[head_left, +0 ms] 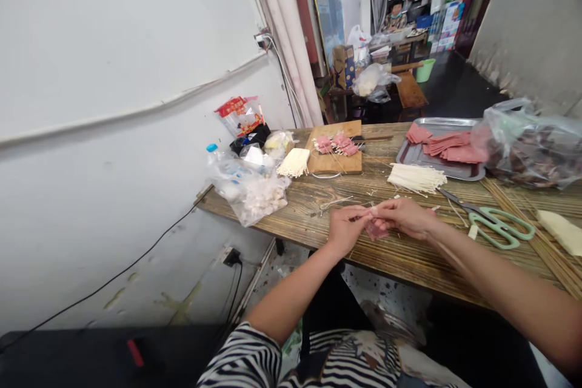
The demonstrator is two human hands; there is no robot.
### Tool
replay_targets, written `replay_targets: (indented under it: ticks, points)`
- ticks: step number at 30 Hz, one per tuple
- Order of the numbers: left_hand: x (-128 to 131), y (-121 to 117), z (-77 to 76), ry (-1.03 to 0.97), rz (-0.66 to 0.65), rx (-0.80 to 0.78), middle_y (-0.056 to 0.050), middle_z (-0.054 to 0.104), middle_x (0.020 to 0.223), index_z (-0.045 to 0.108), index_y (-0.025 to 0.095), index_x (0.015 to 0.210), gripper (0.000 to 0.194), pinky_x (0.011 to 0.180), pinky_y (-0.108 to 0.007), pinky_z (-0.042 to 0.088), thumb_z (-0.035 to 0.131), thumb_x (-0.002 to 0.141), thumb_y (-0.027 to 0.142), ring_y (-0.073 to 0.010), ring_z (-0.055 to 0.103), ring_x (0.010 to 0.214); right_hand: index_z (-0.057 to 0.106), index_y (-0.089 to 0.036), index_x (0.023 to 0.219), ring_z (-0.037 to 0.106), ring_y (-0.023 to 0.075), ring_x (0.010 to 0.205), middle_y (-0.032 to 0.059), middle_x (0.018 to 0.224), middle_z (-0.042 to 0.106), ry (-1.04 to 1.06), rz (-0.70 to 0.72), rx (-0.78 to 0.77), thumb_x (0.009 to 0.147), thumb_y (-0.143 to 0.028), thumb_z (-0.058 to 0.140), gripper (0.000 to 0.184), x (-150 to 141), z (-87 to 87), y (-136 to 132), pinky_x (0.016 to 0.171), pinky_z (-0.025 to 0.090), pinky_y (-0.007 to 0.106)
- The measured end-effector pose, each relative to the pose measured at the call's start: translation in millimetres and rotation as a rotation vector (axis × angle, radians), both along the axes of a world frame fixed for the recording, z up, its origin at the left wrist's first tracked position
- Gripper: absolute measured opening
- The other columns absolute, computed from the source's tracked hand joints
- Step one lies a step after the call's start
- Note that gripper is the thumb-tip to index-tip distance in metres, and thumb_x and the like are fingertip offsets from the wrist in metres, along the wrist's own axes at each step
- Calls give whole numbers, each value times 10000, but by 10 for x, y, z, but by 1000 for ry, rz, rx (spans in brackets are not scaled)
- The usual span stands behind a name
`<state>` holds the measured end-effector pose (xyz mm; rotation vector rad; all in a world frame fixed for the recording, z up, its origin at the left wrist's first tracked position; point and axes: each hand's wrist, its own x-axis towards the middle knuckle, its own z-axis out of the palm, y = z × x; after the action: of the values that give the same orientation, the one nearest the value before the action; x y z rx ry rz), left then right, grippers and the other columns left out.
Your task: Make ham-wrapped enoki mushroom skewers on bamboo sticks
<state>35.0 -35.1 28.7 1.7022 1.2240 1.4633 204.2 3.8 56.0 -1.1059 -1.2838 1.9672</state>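
My left hand (pixel 344 228) and my right hand (pixel 406 218) meet above the near edge of the wooden table. Both have their fingers closed on a thin pink meat slice (pixel 376 231), which hangs below the fingertips. Something pale shows at the pinch, too small to make out. Beyond my right hand lies a bundle of enoki mushrooms (pixel 417 177). Scissors (pixel 498 223) with green handles rest to its right. Finished-looking meat rolls (pixel 337 143) on sticks lie on a wooden cutting board (pixel 350 162). A second enoki bundle (pixel 294 162) sits left of the board.
A metal tray (pixel 404 160) holds stacked pink meat slices (pixel 454 144). Beside it is a plastic bag (pixel 536 145) of dark pieces. Bamboo skewers (pixel 541 242) lie at the right. Plastic bags (pixel 254 191) crowd the left end by the wall. A person (pixel 395 17) sits far back.
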Motion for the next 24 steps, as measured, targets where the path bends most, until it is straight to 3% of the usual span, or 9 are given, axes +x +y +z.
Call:
replay_targets:
  ticks: [3,7,12,17,24]
  points:
    - [23,-22,-43,76,-52,45,-55,767,858,777,191,808,141,794,-326,589,689,825,299,-172,715,818,656,-122,681,609,91,550,26,597,662,-81,66,26,566,-399,843,354,54,5,41,572,524,212]
    - [46,-29,-120,211,-177,64,-37,767,829,773,198,812,254,817,-316,576,577,914,323,-158,708,804,639,-136,709,597,105,528,6,573,646,-230,120,258,609,-476,780,382,140,-60,48,552,494,234]
    - [52,-11,-295,277,-119,155,-52,764,795,765,174,841,213,737,-294,576,603,899,299,-154,701,730,641,-152,767,578,124,548,21,630,658,-375,158,538,730,-545,640,395,186,-207,10,555,454,253]
    - [57,36,-371,364,-145,216,-59,766,820,750,180,824,206,811,-336,569,584,909,268,-166,712,791,664,-162,771,583,164,707,69,769,669,-505,185,963,871,-405,503,308,233,-312,32,688,448,302]
    - [-26,43,-308,619,-228,406,-89,754,882,723,131,855,274,784,-321,574,483,954,219,-173,706,819,685,-162,798,588,171,777,99,839,669,-520,346,1200,941,-259,384,347,240,-260,-17,731,446,295]
